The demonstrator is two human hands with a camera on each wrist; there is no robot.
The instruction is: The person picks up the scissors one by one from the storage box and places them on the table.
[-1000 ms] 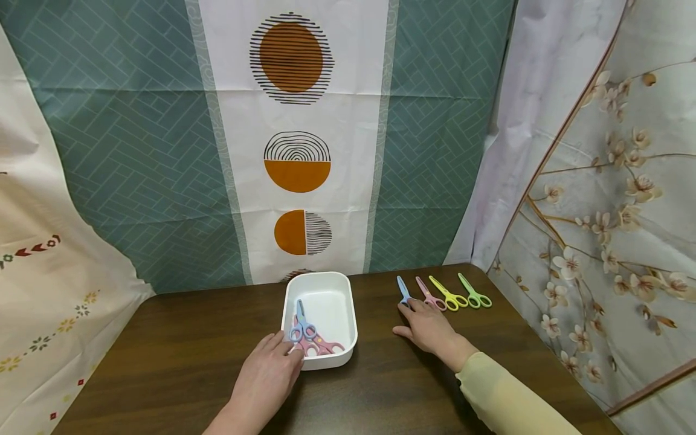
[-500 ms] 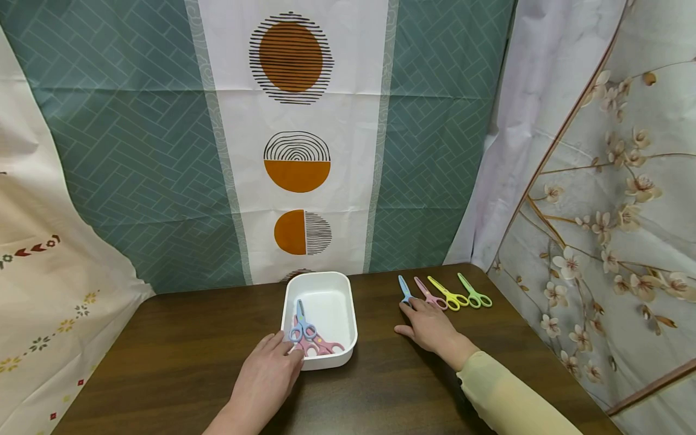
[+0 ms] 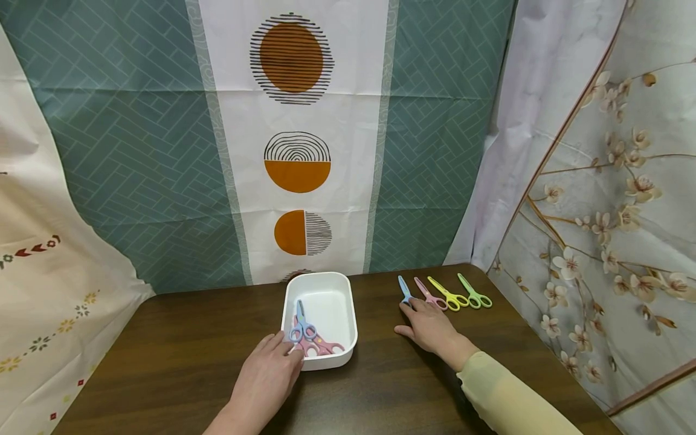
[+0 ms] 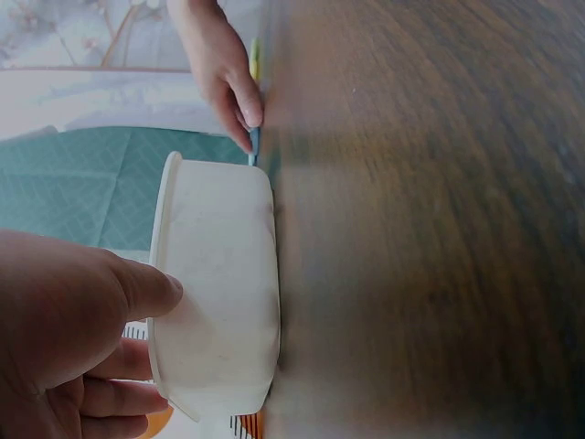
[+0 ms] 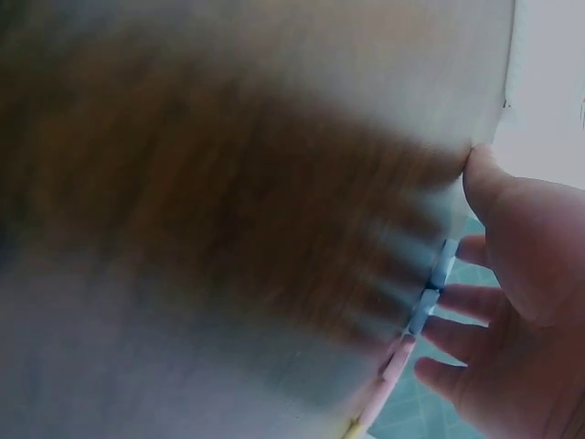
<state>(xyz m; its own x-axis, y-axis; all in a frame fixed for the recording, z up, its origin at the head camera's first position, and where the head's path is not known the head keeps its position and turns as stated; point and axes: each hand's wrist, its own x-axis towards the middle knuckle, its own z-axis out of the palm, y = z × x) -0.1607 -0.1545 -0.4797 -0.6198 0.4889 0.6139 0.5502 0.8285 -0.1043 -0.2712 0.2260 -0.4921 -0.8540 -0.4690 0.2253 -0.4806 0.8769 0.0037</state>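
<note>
My left hand [image 3: 269,368] grips the near left corner of a white plastic bin [image 4: 224,283], its thumb against the outer wall. Inside the bin, blue scissors [image 3: 301,309] lie on top of pink scissors [image 3: 322,345]. Over on the right, my right hand [image 3: 431,326] rests palm down with fingers spread. Its fingertips touch the handles of a second pair of blue scissors [image 3: 404,286], as the right wrist view also shows at the blue loops [image 5: 424,311]. Pink scissors [image 3: 423,287] lie beside them, handles partly behind the hand.
Yellow scissors [image 3: 447,295] and green scissors [image 3: 474,295] continue the row toward the table's right side, blades pointing away. The dark wooden table [image 3: 179,350] ends at a patterned cloth backdrop [image 3: 293,223], and a floral curtain [image 3: 609,254] hangs along the right edge.
The right hand and the blue scissors under its fingers have shifted slightly right since one second ago; the pink and yellow pairs moved a trace. Left hand and bin stay put.
</note>
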